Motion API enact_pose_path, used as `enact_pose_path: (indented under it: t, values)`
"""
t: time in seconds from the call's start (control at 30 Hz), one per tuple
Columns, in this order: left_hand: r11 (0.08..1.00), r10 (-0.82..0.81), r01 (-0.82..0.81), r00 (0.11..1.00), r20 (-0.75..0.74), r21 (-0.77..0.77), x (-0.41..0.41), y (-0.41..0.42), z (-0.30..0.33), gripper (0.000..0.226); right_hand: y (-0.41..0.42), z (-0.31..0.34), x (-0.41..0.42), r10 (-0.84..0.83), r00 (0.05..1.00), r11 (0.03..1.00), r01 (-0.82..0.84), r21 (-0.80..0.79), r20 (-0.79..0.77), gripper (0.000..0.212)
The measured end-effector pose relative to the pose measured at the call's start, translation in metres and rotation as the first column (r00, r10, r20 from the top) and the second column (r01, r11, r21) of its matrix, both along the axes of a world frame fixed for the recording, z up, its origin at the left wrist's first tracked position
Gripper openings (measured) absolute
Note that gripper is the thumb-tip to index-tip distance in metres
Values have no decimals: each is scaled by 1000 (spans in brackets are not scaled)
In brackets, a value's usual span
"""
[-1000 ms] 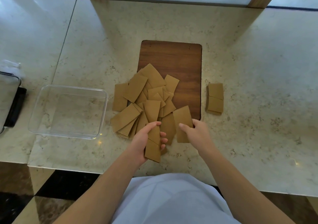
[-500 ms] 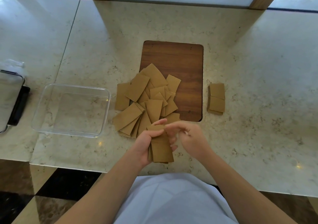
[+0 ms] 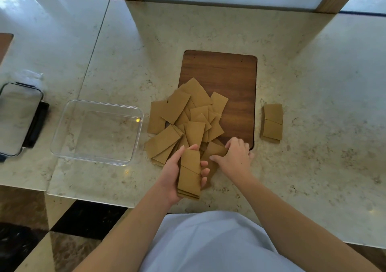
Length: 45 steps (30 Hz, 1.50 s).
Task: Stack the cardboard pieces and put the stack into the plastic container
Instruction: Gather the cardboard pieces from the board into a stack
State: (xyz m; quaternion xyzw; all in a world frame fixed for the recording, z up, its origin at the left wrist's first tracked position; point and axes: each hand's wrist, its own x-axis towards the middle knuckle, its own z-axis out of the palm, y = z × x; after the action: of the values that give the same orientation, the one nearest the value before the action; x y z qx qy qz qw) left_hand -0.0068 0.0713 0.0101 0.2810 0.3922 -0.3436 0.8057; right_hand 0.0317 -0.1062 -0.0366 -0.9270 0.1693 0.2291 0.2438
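A loose heap of brown cardboard pieces [image 3: 188, 115] lies partly on a dark wooden board [image 3: 231, 79] and partly on the marble counter. My left hand [image 3: 173, 175] grips a small stack of cardboard pieces [image 3: 189, 173] near the counter's front edge. My right hand [image 3: 236, 157] reaches into the near right of the heap, its fingers curled round a single cardboard piece [image 3: 215, 149]. The clear plastic container [image 3: 62, 134] stands to the left of the heap, with nothing in it. A small separate stack of cardboard [image 3: 271, 122] lies to the right of the board.
At the far left edge lies a clear lid with black clips [image 3: 18, 117], with some crumpled clear plastic [image 3: 31, 75] behind it. The counter's front edge runs just below my hands, and a wall with wooden posts borders the back.
My right hand has left the stack in my left hand and moved forward and right to the heap, where it takes hold of another piece. The left hand's stack has gained a piece.
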Motion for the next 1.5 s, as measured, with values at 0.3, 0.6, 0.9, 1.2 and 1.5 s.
enact_pose_path:
  t: [0.3, 0.6, 0.9, 1.2, 1.5]
  values:
    - [1000, 20, -20, 999, -39, 5, 1, 9, -10, 46, -43, 52, -6, -121, 965, 730, 245, 638, -232, 8]
    - [998, 47, -48, 997, -54, -29, 8, -3, -4, 47, -34, 56, -24, 52, 722, 807, -437, 396, 690, 30]
    - [999, 28, -30, 998, 61, 24, 8, 0, -1, 46, 4, 75, -31, 546, 766, 673, -642, 368, 339, 46]
    - [987, 160, -160, 987, 25, -30, 2, 21, -6, 33, 40, 27, 48, 240, 946, 956, -269, 116, 216, 62]
    - [984, 178, -178, 984, 24, 27, 1, 41, -7, 33, 64, 14, 68, 469, 883, 870, -462, -170, 3, 65]
